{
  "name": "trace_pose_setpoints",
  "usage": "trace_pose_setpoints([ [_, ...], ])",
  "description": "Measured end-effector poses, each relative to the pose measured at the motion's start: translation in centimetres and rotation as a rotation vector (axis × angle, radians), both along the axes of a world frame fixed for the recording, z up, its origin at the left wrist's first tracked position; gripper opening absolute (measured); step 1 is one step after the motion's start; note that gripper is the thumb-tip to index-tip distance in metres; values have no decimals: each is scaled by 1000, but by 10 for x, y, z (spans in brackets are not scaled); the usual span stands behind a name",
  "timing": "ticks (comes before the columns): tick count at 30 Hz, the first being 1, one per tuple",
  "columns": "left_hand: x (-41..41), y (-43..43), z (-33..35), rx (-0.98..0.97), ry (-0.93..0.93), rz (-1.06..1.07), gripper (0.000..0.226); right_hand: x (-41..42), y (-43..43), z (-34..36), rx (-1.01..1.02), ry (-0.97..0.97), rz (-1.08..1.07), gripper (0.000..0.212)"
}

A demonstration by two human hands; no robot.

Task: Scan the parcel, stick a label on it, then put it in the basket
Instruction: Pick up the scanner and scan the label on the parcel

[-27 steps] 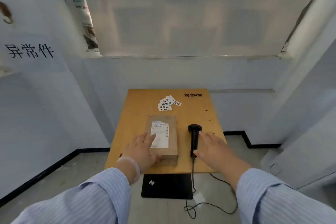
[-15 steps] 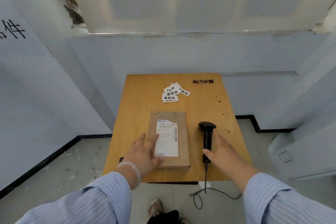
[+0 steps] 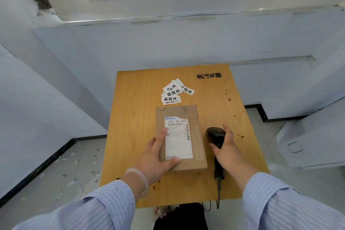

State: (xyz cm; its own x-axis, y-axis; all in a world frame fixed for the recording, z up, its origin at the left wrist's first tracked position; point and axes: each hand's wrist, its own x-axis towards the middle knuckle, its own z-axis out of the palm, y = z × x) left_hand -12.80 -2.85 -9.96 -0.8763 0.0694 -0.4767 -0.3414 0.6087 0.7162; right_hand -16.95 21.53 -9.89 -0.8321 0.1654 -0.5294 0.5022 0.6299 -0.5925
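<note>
Now curling around the scanner (image 3: pixel 216 137) on the desk (image 3: pixel 134 117): right hand (image 3: pixel 228 152); left hand (image 3: pixel 156 157) flat, spread, steadying the parcel (image 3: pixel 198 147). Scan imminent; labels (image 3: pixel 174 92) untouched beyond.

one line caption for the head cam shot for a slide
Left hand steadies the parcel while the right hand closes on the scanner, labels waiting behind.

left hand (image 3: pixel 156 157) flat on parcel (image 3: pixel 186 115), right hand (image 3: pixel 228 152) over scanner (image 3: pixel 214 133), on wooden table (image 3: pixel 134 127)

One parcel (image 3: pixel 180 136), one scanner (image 3: pixel 216 136) (several labels (image 3: pixel 174 92))
</note>
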Motion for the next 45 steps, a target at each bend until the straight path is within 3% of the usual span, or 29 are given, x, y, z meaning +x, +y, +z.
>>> trace_pose_setpoints([
  [6,-9,10,2,23,51,72,95,-1,0,21,-49,71,-5,71],
  [14,-17,18,13,27,144,185,98,18,-15,88,-196,381,114,68],
  [25,-20,26,17,18,172,220,97,24,-48,108,-362,417,165,52],
  [45,-20,21,12,11,123,201,97,24,-53,115,-350,396,142,49],
])
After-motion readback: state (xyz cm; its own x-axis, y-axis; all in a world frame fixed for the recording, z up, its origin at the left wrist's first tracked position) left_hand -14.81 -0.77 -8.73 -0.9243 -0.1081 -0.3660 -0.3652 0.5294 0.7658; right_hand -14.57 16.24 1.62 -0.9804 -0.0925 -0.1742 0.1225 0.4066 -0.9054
